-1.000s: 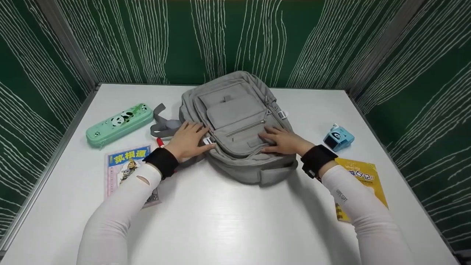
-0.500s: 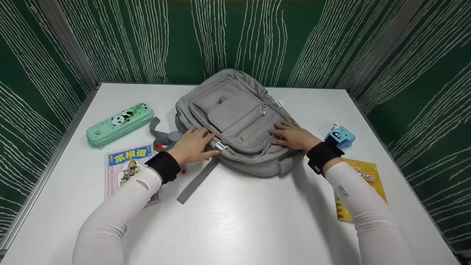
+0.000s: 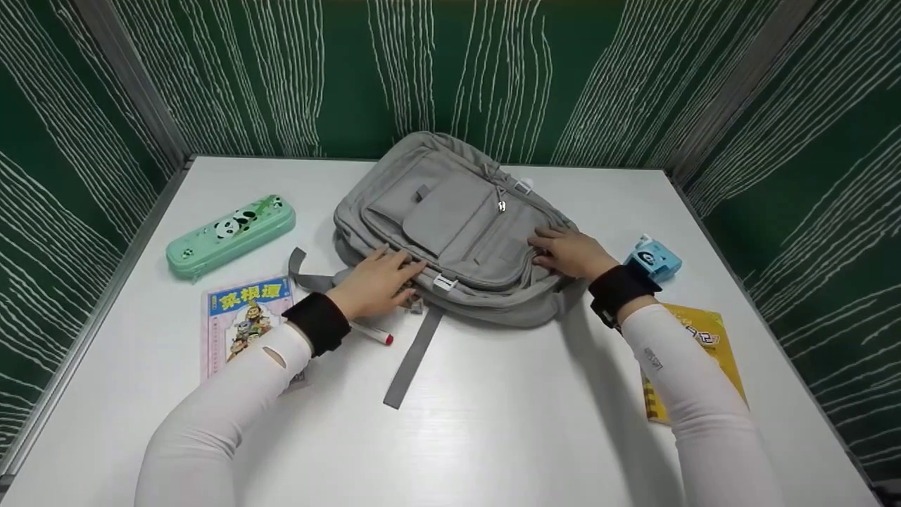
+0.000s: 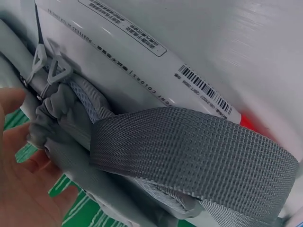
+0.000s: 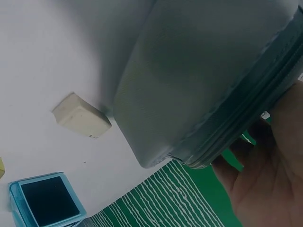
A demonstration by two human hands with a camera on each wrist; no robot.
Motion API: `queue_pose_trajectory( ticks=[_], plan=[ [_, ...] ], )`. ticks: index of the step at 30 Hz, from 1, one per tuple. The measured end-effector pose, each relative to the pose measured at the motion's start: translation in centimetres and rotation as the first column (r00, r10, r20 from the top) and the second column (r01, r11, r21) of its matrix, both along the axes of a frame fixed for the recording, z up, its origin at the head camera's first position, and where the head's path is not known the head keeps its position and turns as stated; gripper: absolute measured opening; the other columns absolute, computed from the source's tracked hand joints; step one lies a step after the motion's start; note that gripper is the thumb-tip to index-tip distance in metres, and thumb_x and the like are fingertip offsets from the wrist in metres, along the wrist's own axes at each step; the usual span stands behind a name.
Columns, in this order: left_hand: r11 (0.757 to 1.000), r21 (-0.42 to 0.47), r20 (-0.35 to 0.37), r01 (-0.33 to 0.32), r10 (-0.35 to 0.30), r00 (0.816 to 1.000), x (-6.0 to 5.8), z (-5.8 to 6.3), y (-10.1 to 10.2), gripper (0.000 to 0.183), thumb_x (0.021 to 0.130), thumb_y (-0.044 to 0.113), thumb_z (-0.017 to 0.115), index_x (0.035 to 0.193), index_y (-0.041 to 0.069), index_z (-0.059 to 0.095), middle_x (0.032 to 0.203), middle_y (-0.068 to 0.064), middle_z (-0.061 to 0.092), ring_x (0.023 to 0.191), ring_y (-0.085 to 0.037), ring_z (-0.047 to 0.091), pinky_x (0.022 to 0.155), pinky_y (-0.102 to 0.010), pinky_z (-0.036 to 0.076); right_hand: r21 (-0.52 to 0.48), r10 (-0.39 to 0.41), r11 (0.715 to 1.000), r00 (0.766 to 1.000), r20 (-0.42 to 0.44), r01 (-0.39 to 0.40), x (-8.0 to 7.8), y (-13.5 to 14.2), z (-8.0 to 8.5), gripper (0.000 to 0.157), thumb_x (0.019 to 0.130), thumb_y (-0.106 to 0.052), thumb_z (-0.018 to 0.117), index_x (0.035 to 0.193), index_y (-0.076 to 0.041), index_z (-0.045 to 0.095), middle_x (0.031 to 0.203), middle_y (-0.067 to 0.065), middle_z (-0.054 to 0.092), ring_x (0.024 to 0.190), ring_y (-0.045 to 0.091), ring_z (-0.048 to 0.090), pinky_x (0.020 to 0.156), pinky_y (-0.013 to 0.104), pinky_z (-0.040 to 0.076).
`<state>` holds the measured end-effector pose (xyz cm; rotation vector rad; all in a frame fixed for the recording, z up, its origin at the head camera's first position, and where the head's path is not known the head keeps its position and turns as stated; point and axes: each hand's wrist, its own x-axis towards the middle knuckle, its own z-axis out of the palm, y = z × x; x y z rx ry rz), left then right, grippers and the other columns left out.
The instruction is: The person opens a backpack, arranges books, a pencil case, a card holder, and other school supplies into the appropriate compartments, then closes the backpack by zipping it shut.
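The head view looks forward and down from above the tabletop's near side, far enough back to frame the whole bag. Both wrist views sit close by their hands, with the wall low in frame: the left shares the pen with the head view, the right the blue box.
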<state>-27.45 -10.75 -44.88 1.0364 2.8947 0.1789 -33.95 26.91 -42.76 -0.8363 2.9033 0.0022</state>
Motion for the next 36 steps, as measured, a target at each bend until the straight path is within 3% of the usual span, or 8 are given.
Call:
queue_pose_trajectory(
  ticks=[6, 12, 17, 22, 31, 34, 36],
  plan=[
    [0.998, 0.054, -0.066, 0.041, -0.037, 0.997, -0.3, -0.2, -0.3, 0.054, 0.104, 0.024, 0.06, 0.153, 0.007, 0.046, 0.148, -0.024, 0.054, 0.142, -0.039, 0.051, 0.129, -0.054, 0.028, 0.015, -0.046, 0.999, 0.998, -0.031, 0.046, 0.4, -0.7, -0.1, 0.047, 0.103, -0.023, 0.059, 0.145, -0.001, 0.054, 0.155, 0.024, 0.049, 0.145, 0.045, 0.046, 0.119, 0.059, 0.04],
    [0.993, 0.094, -0.119, 0.066, -0.054, 0.991, -0.5, -0.3, -0.6, 0.053, 0.099, 0.017, 0.066, 0.148, 0.002, 0.051, 0.142, -0.02, 0.059, 0.136, -0.037, 0.056, 0.125, -0.053, 0.035, -0.056, -0.03, 0.998, 0.984, -0.178, 0.02, 1.7, -2.2, 0.0, 0.031, 0.099, -0.008, 0.061, 0.128, 0.001, 0.064, 0.126, 0.023, 0.07, 0.12, 0.042, 0.066, 0.1, 0.058, 0.055],
    [0.994, 0.09, -0.099, 0.057, -0.048, 0.994, -0.7, -0.5, -0.8, 0.053, 0.1, 0.018, 0.065, 0.149, 0.003, 0.05, 0.146, -0.02, 0.057, 0.139, -0.037, 0.054, 0.125, -0.052, 0.035, -0.139, 0.001, 0.99, 0.962, -0.273, -0.04, 3.4, -4.6, 0.6, 0.025, 0.094, -0.005, 0.065, 0.119, -0.001, 0.068, 0.115, 0.019, 0.074, 0.102, 0.041, 0.073, 0.08, 0.058, 0.061],
    [0.995, 0.089, -0.081, 0.04, -0.033, 0.996, -0.9, -0.4, -1.0, 0.052, 0.102, 0.021, 0.062, 0.148, 0.002, 0.049, 0.147, -0.02, 0.057, 0.14, -0.037, 0.054, 0.124, -0.051, 0.037, -0.206, 0.085, 0.965, 0.934, -0.347, -0.165, 5.3, -8.0, 1.0, 0.027, 0.093, -0.008, 0.07, 0.119, -0.001, 0.071, 0.114, 0.017, 0.075, 0.097, 0.038, 0.074, 0.078, 0.052, 0.062],
    [0.991, 0.121, -0.079, 0.049, -0.04, 0.996, -1.0, -0.3, -1.2, 0.049, 0.103, 0.021, 0.061, 0.146, 0.0, 0.052, 0.145, -0.02, 0.058, 0.135, -0.039, 0.057, 0.118, -0.05, 0.045, -0.168, 0.287, 0.901, 0.84, -0.461, -0.4, 8.7, -13.5, -0.9, 0.006, 0.092, -0.015, 0.075, 0.094, -0.01, 0.076, 0.093, 0.005, 0.075, 0.082, 0.024, 0.07, 0.069, 0.038, 0.062],
    [0.991, 0.127, -0.075, 0.051, -0.042, 0.996, -1.0, -0.4, -1.3, 0.048, 0.103, 0.021, 0.061, 0.146, 0.001, 0.052, 0.145, -0.02, 0.058, 0.135, -0.039, 0.057, 0.117, -0.051, 0.046, -0.084, 0.347, 0.889, 0.782, -0.518, -0.45, 9.2, -14.7, -1.7, 0.006, 0.092, -0.016, 0.074, 0.094, -0.011, 0.077, 0.092, 0.004, 0.074, 0.082, 0.023, 0.069, 0.068, 0.035, 0.061],
    [0.99, 0.134, -0.066, 0.049, -0.041, 0.997, -1.1, -0.4, -1.4, 0.048, 0.103, 0.022, 0.06, 0.146, 0.001, 0.052, 0.146, -0.02, 0.058, 0.135, -0.039, 0.057, 0.117, -0.051, 0.046, 0.002, 0.396, 0.88, 0.732, -0.555, -0.475, 9.4, -15.4, -2.3, 0.006, 0.092, -0.014, 0.072, 0.095, -0.012, 0.077, 0.095, 0.002, 0.074, 0.085, 0.021, 0.069, 0.07, 0.033, 0.06]
  ],
)
